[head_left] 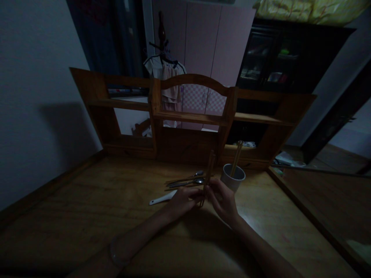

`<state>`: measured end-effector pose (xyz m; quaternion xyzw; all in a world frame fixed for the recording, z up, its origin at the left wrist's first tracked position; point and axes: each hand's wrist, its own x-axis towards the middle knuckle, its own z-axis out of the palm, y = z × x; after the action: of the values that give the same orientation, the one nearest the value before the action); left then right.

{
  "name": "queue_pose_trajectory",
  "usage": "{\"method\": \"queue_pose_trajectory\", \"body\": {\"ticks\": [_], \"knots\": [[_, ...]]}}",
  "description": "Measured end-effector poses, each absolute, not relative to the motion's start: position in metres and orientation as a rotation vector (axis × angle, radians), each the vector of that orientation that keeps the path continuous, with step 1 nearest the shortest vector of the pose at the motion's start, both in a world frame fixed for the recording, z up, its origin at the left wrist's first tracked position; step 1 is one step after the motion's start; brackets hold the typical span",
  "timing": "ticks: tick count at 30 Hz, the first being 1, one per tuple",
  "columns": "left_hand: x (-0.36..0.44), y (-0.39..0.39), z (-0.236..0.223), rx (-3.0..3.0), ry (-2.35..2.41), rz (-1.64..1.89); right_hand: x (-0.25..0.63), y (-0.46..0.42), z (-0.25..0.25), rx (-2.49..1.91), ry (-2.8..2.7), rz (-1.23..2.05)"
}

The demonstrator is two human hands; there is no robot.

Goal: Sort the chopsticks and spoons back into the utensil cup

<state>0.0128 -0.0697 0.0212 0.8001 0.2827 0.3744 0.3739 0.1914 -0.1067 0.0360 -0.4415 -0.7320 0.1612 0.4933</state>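
Both my hands meet over the wooden desk [87,216] and grip a pair of wooden chopsticks [210,170], held nearly upright. My left hand [183,200] pinches them low on the left. My right hand [222,200] closes round them from the right. Just behind my right hand stands a white cup [232,178] with another chopstick [236,158] leaning in it. To the left of the chopsticks lie metal spoons [188,180] and a white spoon [162,199] flat on the desk.
A wooden shelf unit [185,116] runs along the back of the desk. A raised wooden rim borders the desk on the left and right. Beyond are a pink wardrobe [208,46], hanging clothes [168,77] and a dark cabinet [275,61].
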Motion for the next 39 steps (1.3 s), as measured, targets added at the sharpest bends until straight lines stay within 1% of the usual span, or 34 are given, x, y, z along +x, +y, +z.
{"method": "queue_pose_trajectory", "body": {"ticks": [8, 22, 28, 39], "knots": [[0.0135, -0.0666, 0.0162, 2.032, 0.729, 0.907, 0.1921, -0.106, 0.0328, -1.036, -1.782, 0.375], [0.0129, -0.0655, 0.0164, 2.095, 0.621, 0.942, 0.1936, -0.1056, 0.0313, -1.028, -1.778, 0.322], [0.0131, -0.0638, 0.0146, 2.123, 0.678, 0.928, 0.1936, -0.1055, 0.0311, -1.006, -1.779, 0.316], [0.0119, -0.0643, 0.0166, 2.093, 0.624, 0.916, 0.1939, -0.1029, 0.0294, -1.034, -1.788, 0.268]]}}
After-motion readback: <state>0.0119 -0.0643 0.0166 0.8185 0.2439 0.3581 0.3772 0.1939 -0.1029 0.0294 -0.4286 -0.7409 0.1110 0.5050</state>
